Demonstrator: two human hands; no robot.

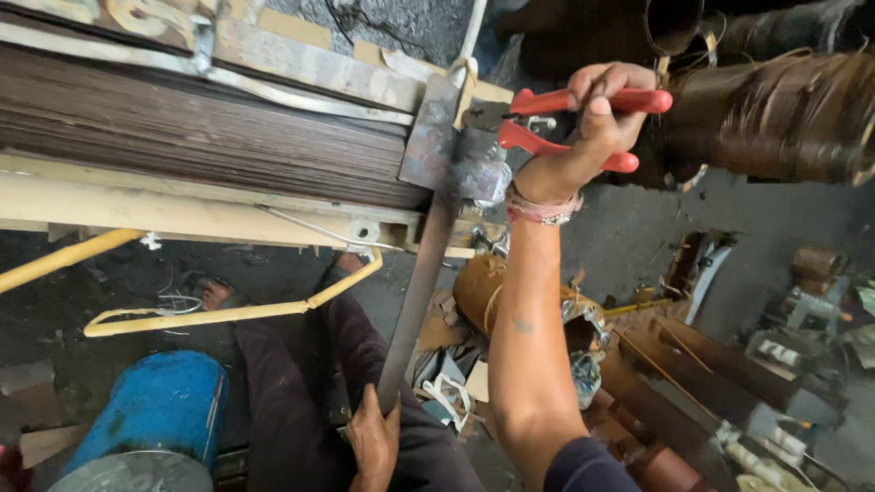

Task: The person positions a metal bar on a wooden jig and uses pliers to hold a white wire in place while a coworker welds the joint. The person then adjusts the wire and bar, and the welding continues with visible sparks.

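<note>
My right hand [597, 118] is raised and shut on red-handled pliers [565, 117], whose dark jaws sit at the top of a grey metal plate [437, 137] tied with pale cord. My left hand [374, 437] is low down, gripping the bottom end of a long flat metal bar [419, 282] that runs up to that plate. The plate stands against the end of a thick stack of thin brown laminations [182, 128] held in a cream-coloured frame [164, 205].
A yellow bent rod [237, 310] hangs under the frame. A blue drum [159, 405] sits at lower left. Copper-wound coils [775, 114] are at upper right. Rusty cylinders, wire and scrap parts [674, 374] crowd the floor at right. My dark trousered legs are below.
</note>
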